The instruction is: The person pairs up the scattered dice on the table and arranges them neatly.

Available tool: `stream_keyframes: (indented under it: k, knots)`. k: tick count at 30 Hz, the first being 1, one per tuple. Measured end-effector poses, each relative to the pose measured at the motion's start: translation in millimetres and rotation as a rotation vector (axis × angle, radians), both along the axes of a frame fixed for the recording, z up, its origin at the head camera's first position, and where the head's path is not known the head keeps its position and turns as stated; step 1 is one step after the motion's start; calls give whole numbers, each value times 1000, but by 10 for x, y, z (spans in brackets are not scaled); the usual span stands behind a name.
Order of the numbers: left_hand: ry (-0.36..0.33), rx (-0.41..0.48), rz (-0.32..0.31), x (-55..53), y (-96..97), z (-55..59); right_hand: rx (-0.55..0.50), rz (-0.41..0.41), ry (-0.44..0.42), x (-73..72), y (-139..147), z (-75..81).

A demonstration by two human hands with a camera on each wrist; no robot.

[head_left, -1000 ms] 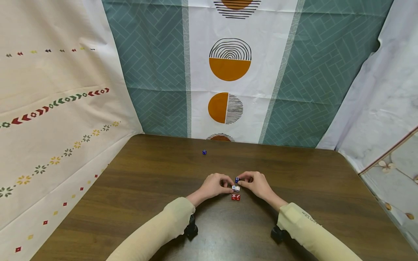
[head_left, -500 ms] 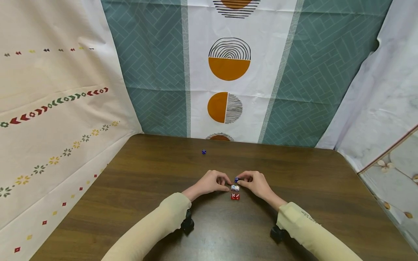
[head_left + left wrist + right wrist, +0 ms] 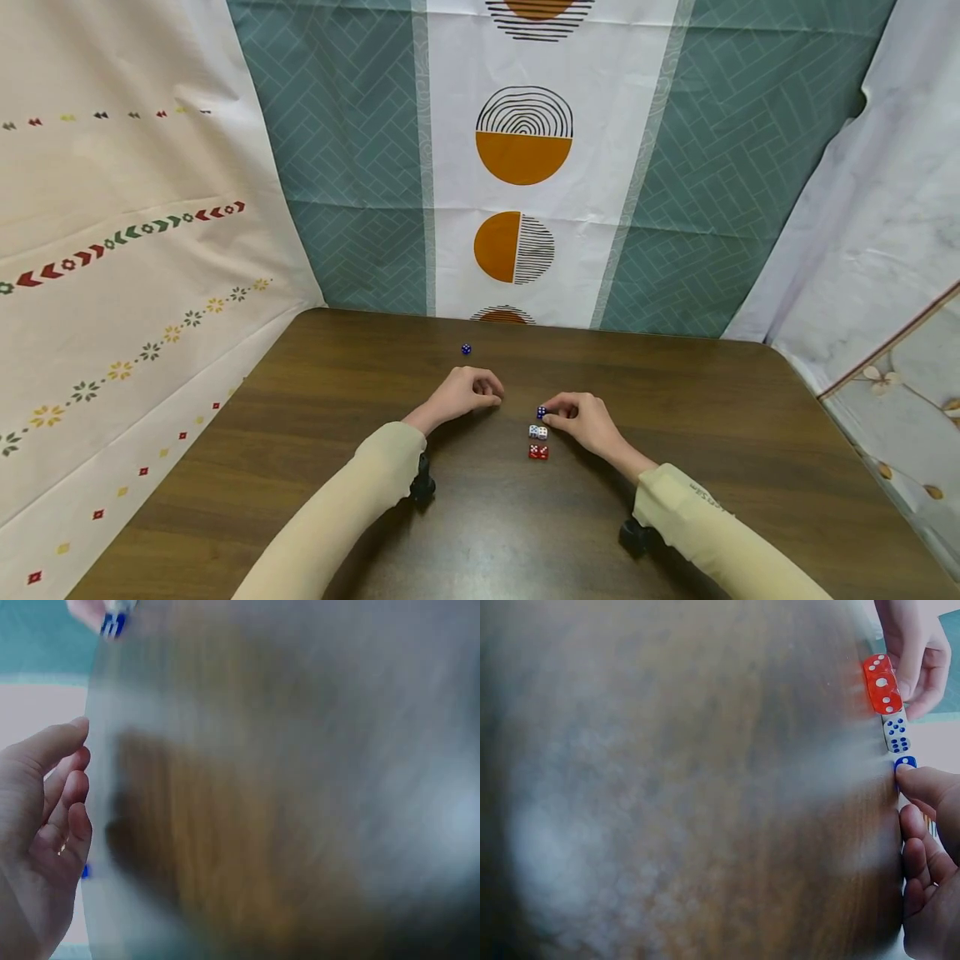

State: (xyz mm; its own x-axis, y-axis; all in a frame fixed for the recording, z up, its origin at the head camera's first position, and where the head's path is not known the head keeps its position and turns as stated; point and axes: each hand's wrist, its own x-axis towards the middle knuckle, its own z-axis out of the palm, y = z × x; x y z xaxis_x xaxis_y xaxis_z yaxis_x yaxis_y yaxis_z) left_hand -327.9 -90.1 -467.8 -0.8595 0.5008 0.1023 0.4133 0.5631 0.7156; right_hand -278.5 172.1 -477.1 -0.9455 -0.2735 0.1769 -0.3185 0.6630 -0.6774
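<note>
In the head view my right hand pinches a blue die with thumb and index finger, the die staying at the table surface. Just nearer than it sits a pair of white dice, side by side, and then a pair of red dice. The right wrist view has the thumb against the blue die, beside the white dice. Left of these, my left hand is over the table with loosely bent fingers and nothing in them. A second blue die lies beyond it.
The brown wooden table reaches back to a teal and white patterned cloth. A cream embroidered cloth hangs at the left, and a pale one at the right. Each wrist wears a black camera mount.
My left hand has drawn away from the white dice, moving left and back toward the far blue die. The right hand has stayed at its blue die, and the rows of dice look unchanged.
</note>
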Motion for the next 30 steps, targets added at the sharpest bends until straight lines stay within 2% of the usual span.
stream_keyframes:
  k: [8, 13, 16, 19, 25, 30]
  knots:
    - [67, -43, 199, -174, -188, 61, 4, 0, 4, -4, 5, -4]
    - [141, -127, 286, -266, -235, 120, 2, -3, 10, 1, 8, 3]
    - [172, -196, 302, -323, -240, 130, -5, 2, 10, 4, 7, 9]
    - [175, -235, 297, -365, -229, 138, -8, 6, 7, 4, 3, 12]
    - [136, -272, 278, -407, -202, 110, 1, 0, -2, 5, -1, 11]
    - [163, -288, 278, -430, -172, 63, 0, -2, -1, 11, 8, 18]
